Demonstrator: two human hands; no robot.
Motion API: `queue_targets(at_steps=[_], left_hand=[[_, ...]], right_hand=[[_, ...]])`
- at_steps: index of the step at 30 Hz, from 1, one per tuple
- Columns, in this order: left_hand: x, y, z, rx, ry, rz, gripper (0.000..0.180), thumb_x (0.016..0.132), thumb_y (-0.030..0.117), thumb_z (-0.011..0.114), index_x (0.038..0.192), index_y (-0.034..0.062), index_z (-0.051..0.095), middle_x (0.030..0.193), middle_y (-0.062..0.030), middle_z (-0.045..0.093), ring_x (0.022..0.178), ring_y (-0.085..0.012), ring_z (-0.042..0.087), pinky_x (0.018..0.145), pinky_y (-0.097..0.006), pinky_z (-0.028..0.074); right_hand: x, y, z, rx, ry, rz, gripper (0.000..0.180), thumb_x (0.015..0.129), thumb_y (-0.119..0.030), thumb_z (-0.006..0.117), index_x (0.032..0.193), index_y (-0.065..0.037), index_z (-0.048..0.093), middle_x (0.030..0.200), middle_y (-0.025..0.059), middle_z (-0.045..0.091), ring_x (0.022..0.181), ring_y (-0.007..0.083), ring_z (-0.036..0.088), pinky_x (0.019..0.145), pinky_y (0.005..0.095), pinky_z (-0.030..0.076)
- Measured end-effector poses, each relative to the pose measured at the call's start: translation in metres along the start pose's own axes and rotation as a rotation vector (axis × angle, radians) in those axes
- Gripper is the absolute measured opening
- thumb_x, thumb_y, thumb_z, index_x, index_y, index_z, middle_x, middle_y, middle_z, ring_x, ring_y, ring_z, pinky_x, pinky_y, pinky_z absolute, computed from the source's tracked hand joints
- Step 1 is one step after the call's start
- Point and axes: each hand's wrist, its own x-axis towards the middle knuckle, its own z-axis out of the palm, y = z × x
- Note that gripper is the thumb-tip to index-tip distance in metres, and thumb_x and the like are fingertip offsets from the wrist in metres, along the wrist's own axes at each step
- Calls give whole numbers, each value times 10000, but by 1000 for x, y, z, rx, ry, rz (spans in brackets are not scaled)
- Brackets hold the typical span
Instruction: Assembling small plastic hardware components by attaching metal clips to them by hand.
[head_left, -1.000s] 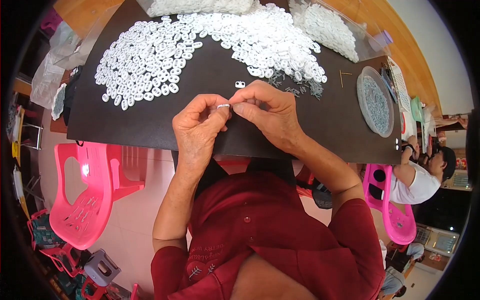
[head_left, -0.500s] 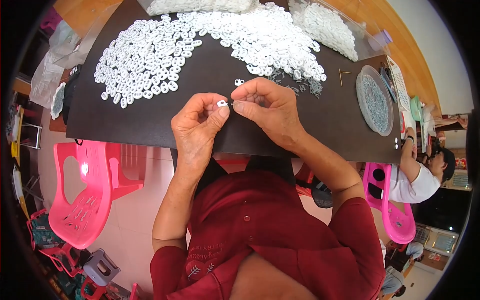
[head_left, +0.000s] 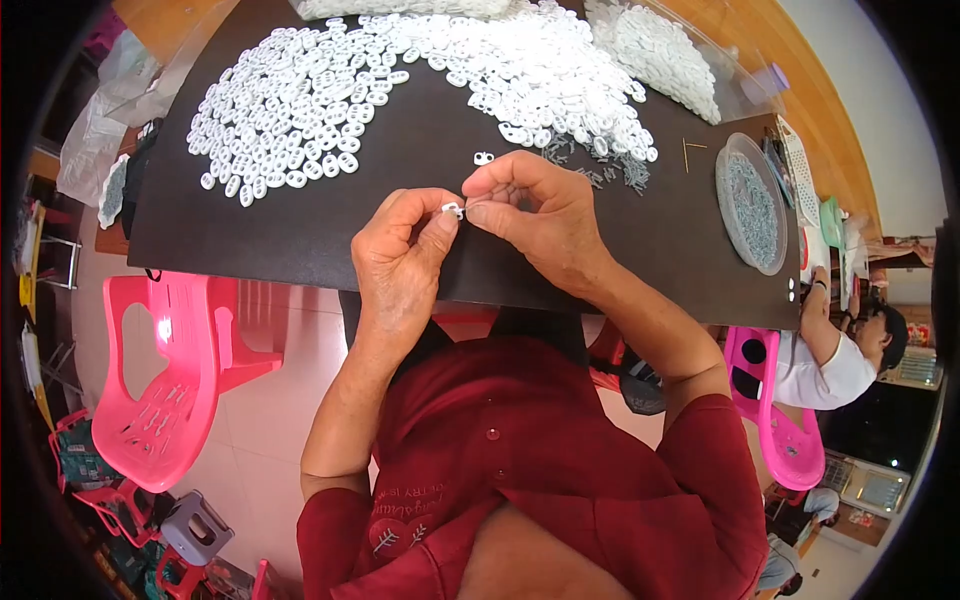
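Observation:
Above the near edge of the dark table, my left hand (head_left: 402,255) is closed, thumb and forefinger pinching a small white plastic piece with a hole (head_left: 453,209). Close against it on the right is my right hand (head_left: 548,222), its thumb and forefinger pressed together on a thin greyish piece, mostly hidden by the fingertips. The two hands' fingertips almost meet at the white piece. Just beyond them lies a single white two-hole piece (head_left: 484,158). Slender small grey pieces (head_left: 630,174) are scattered behind my right hand.
Oval white two-hole pieces (head_left: 285,110) spread across the far left, joining a denser white heap (head_left: 555,75). A clear bag of white pieces (head_left: 660,65) lies behind. On the right stands a round clear tub (head_left: 724,190) of grey pieces. A person (head_left: 830,365) sits beyond the table's right end.
My left hand has shifted slightly right and turned a little, bringing the white piece against my right fingertips. The gap between the two pinches has closed. Both hands keep their grip.

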Motion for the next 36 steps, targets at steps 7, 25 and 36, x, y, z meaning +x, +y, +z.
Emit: queue_targets(at_steps=[7, 25, 36], left_hand=[[-1, -2, 0, 156, 18, 161, 64, 826, 3, 610, 889, 0, 621, 740, -42, 541, 656, -119, 501, 603, -245, 408], [3, -4, -1, 177, 71, 112, 87, 811, 3, 633, 895, -14, 646, 729, -30, 590, 623, -104, 516, 559, -236, 415], [6, 0, 1, -78, 72, -114, 80, 845, 20, 608, 890, -28, 654, 681, 22, 560, 584, -28, 457, 500, -177, 361]], right_hand=[[1, -1, 1, -30, -11, 20, 155, 769, -19, 674, 921, -16, 643, 822, -12, 620, 731, 38, 541, 680, 196, 457], [7, 1, 9, 3, 12, 19, 123, 801, -28, 645, 920, 2, 637, 823, 19, 644, 731, 48, 560, 676, 202, 465], [8, 1, 6, 47, -56, 32, 95, 831, -36, 624, 914, 8, 632, 815, 15, 639, 737, 52, 566, 675, 204, 464]])
